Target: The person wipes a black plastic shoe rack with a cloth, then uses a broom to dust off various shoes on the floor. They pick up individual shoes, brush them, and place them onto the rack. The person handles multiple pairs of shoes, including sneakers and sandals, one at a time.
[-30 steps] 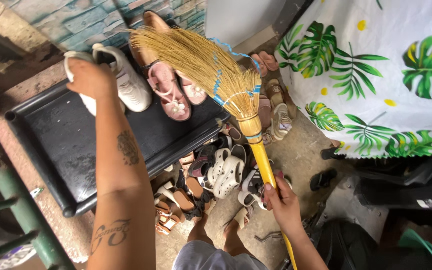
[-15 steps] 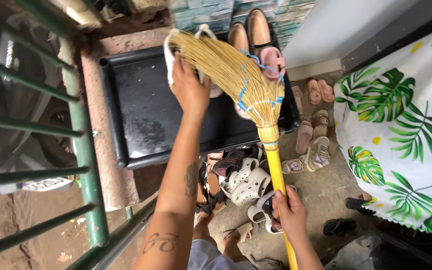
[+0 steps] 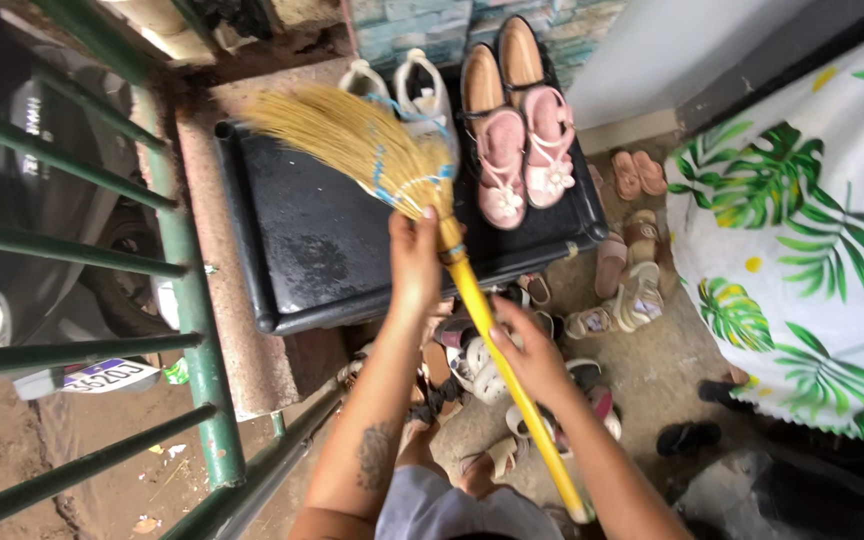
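Head view — both hands (image 3: 417, 255) (image 3: 527, 355) on broom (image 3: 372, 150)

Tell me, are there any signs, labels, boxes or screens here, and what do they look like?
Number plate: lower left behind the green bars, on a parked vehicle; a white rectangle with dark marks, partly hidden.
No boxes, packages or screens show anywhere else.
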